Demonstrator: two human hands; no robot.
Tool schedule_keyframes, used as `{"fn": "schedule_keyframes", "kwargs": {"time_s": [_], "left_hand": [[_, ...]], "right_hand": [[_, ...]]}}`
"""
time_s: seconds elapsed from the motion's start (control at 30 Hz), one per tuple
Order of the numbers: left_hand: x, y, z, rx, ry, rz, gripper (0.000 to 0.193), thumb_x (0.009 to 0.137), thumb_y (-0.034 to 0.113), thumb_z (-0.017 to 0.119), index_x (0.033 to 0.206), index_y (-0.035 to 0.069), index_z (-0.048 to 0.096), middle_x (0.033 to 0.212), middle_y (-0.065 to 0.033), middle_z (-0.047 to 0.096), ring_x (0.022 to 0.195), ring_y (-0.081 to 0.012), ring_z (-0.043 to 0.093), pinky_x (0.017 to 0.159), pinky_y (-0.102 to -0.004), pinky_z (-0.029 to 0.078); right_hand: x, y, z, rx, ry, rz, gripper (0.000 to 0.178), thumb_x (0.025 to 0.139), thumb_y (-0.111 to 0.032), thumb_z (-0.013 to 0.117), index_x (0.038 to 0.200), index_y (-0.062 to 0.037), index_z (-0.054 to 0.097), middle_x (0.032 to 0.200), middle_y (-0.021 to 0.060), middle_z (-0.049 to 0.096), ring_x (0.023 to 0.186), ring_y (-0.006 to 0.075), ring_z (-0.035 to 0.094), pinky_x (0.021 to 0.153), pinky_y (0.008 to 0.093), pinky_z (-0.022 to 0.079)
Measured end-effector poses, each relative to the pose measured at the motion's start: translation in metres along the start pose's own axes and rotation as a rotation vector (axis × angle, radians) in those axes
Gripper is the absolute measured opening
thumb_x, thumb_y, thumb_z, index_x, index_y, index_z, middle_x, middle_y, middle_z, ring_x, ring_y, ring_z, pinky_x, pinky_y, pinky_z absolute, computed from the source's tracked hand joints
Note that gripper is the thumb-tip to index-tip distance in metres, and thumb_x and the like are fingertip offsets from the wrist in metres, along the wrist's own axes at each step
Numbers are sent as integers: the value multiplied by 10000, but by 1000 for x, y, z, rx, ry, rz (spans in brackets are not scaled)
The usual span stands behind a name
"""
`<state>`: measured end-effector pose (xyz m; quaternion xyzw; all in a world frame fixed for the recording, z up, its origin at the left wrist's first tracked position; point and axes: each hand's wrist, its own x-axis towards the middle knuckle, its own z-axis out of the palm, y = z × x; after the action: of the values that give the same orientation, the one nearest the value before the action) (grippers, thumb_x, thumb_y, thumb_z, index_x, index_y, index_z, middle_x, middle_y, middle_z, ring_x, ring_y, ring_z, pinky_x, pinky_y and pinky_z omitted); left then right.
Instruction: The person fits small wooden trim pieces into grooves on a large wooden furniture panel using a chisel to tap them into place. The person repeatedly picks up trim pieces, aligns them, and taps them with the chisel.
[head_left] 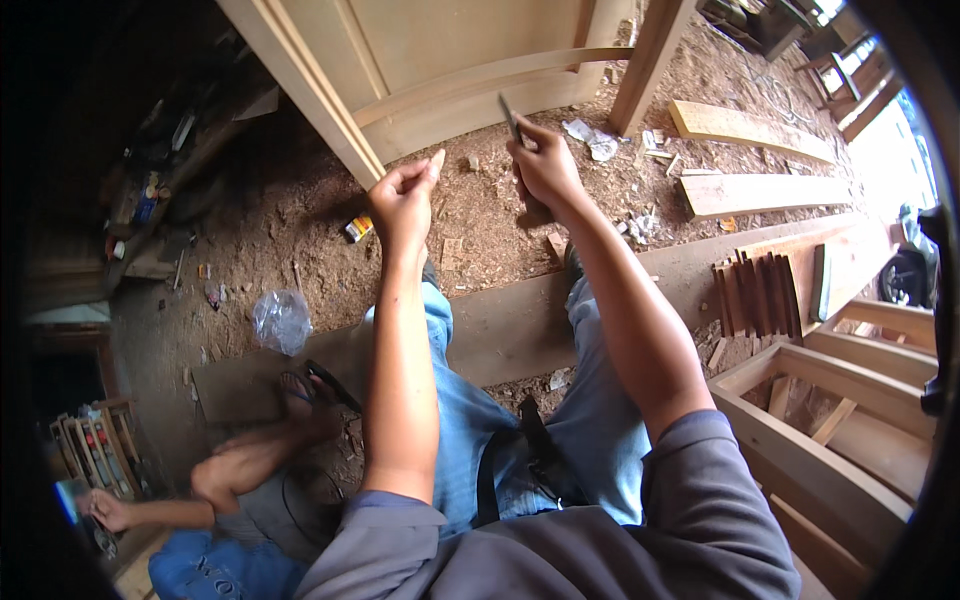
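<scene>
My left hand (402, 205) pinches a small pale wood piece (437, 163) between thumb and fingertips, close to the lower end of a wooden frame post (335, 125). To its right, my right hand (548, 170) is closed around a bladed hand tool (507, 112). Its narrow grey blade points up and away, and a brownish part shows below the fist; whether it is a knife or a chisel I cannot tell. The two hands are apart. Beyond them stands a pale wooden panel (430, 45) with a curved rail (490, 72) across it.
Wood shavings cover the ground. Planks (755, 193) lie to the right, beside stacked dark strips (755, 295) and a wooden frame (830, 435). A plastic bag (281, 322) and a small yellow box (358, 228) lie left. Another person (240, 500) sits at lower left.
</scene>
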<state>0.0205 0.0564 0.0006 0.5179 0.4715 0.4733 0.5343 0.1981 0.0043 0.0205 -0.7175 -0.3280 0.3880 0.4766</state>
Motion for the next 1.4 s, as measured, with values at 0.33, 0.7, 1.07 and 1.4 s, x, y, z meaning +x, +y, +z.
{"fn": "schedule_keyframes", "kwargs": {"time_s": [0.33,0.7,1.07,1.4], "left_hand": [[18,-12,2,131,124,8,144,872,9,724,1008,-37,710,853,-54,711,750,-87,629,656,-221,470],[5,11,-10,-82,0,61,116,888,29,713,986,-33,706,856,-48,696,653,-65,562,597,-198,449],[2,7,5,-10,44,43,82,875,12,713,955,-5,713,810,-31,697,641,-67,572,587,-206,455],[13,-1,3,-88,-19,74,120,898,21,712,994,-49,707,902,-87,729,817,-106,675,766,-220,534]], "right_hand": [[-22,27,21,-392,-238,-413,481,939,-163,629,1414,-139,559,652,35,627,514,91,543,482,287,447],[-11,11,-18,71,-170,32,470,969,-133,601,1433,-112,530,610,-11,547,441,82,511,413,273,439],[-16,11,18,-363,-151,-136,462,958,-103,578,1416,-156,564,662,40,634,486,88,507,484,311,467],[-5,19,-16,76,-156,-45,507,967,-114,601,1461,-170,501,625,-22,523,443,65,490,409,248,427]]}}
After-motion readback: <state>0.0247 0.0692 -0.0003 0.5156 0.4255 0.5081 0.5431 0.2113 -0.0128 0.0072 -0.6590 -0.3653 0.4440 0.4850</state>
